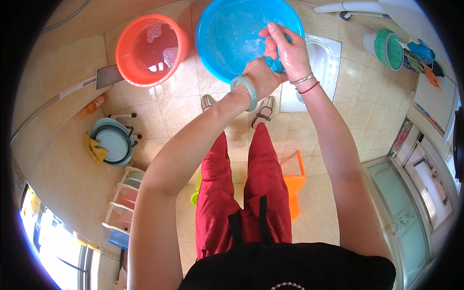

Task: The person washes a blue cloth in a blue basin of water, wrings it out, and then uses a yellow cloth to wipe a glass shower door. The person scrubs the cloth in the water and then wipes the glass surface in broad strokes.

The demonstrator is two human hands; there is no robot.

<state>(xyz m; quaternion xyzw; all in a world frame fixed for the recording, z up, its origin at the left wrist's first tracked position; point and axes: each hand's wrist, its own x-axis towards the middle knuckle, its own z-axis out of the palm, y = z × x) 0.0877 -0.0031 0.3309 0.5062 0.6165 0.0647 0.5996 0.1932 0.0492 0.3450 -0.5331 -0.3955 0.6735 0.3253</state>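
The left hand [261,79] and right hand [294,55] both hold a blue cloth [274,65] over the big blue tub [205,60] of bubbly water [224,41]. The right fingers curl around the cloth. The left ones close on it too, but their tips are hard to see. An orange bucket [124,55] stands to the tub's left.

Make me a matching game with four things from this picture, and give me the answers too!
1. Blue cloth
2. Bucket
3. Bangle
4. Trousers

A. Pale green
B. Left of the blue basin, with suds inside
C. Deep red
D. Held in the left hand and right hand

Right pairs: 1-D, 2-B, 3-A, 4-C
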